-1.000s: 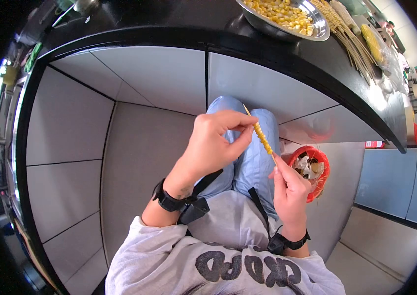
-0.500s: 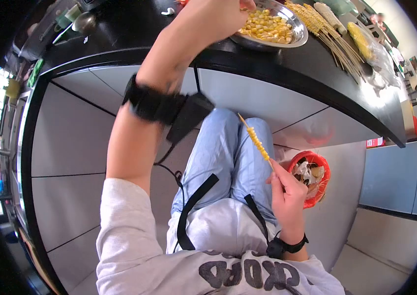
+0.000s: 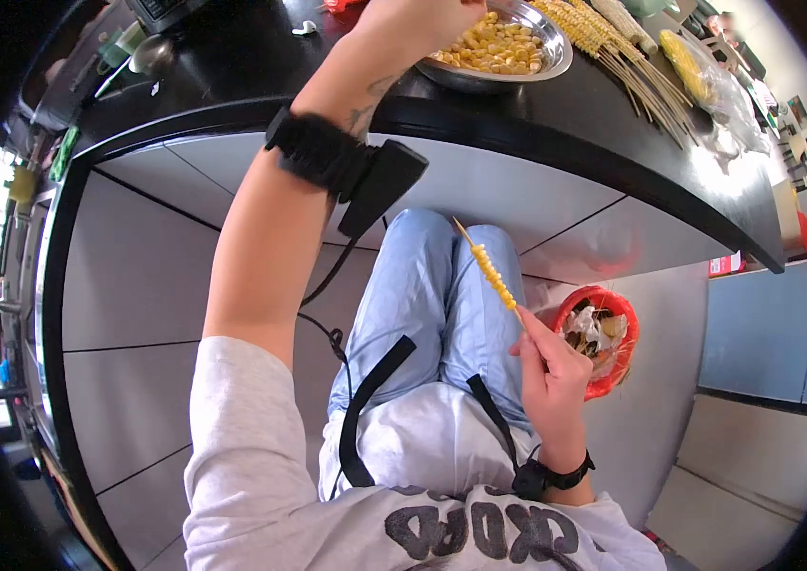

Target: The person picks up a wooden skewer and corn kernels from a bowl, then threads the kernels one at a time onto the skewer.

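Note:
My right hand [image 3: 556, 366] is closed around the lower end of a corn skewer [image 3: 491, 271], a thin wooden stick threaded with yellow kernels. Its bare pointed tip slants up and left, above my knees. My left hand [image 3: 418, 27] reaches over the black counter, at the left rim of a metal bowl [image 3: 554, 59]. Loose corn kernels [image 3: 503, 49] fill the bowl. The fingers of this hand are mostly cut off by the top edge, so what they hold, if anything, cannot be seen.
Finished corn skewers [image 3: 603, 43] lie in a pile right of the bowl, beside a plastic bag [image 3: 732, 105]. A red-lined waste bin [image 3: 624, 352] stands on the floor by my right hand. A metal ladle [image 3: 149, 55] rests at the counter's left.
The view has shifted slightly, with the bowl and skewer pile a little further left and up. My left hand stays by the bowl; my right hand keeps the skewer in nearly the same place.

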### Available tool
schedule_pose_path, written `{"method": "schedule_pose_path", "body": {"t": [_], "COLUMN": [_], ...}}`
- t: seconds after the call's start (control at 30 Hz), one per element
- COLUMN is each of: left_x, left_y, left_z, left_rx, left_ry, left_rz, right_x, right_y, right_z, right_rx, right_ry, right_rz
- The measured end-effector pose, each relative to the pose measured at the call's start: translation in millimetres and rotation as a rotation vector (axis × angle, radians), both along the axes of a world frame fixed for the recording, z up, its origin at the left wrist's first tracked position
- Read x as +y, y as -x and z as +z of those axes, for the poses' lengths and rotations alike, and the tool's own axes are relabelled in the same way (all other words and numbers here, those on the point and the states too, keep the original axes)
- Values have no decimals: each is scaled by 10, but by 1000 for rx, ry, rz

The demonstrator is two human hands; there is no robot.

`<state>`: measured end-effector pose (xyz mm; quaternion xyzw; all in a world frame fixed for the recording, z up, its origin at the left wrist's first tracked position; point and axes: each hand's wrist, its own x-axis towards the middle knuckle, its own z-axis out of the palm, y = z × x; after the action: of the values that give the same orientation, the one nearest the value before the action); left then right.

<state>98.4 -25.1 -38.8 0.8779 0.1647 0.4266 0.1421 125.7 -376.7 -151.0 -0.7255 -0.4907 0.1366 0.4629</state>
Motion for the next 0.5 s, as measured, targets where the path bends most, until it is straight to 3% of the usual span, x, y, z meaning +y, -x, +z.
{"method": "schedule_pose_path", "body": {"t": [0.23,0.3,0.4,0.5], "left_x": [-95,-247,-357,-911], "left_y": [166,241,426,783], "left_z": [-66,-10,-248,-453], "left_rx": [-19,-148,-303,-317], "left_ry": [14,131,76,369], "left_rz": [92,50,-55,-89], "right_x": [32,48,48,58], "right_y": [31,51,51,30], "right_z": [-5,13,17,4], "right_rx": [12,11,10,0], "right_ry": [-3,5,-2,-35], "right_rz": [10,1,-13,-20]}}
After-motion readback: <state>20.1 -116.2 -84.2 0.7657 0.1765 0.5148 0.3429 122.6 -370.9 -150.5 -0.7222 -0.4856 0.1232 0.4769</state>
